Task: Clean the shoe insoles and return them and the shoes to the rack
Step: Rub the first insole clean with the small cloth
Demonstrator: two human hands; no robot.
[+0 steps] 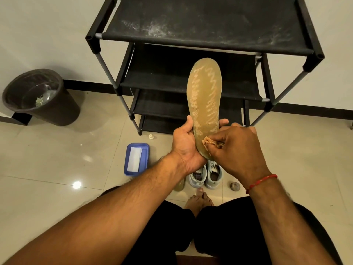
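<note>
Left grip (184, 142) round insole (205, 92) heel

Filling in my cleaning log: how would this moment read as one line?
step: wiping insole | left hand: grips insole heel | right hand: presses crumpled wipe on it | shoes: floor, before rack

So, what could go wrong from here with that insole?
1. The wipe in the right hand already looks brown, so it may smear dirt back onto the insole.
2. The left hand holds only the heel end; the long free part could flex or slip under rubbing.
3. The top shelf of the rack looks dusty, so cleaned shoes could pick that up.
</note>
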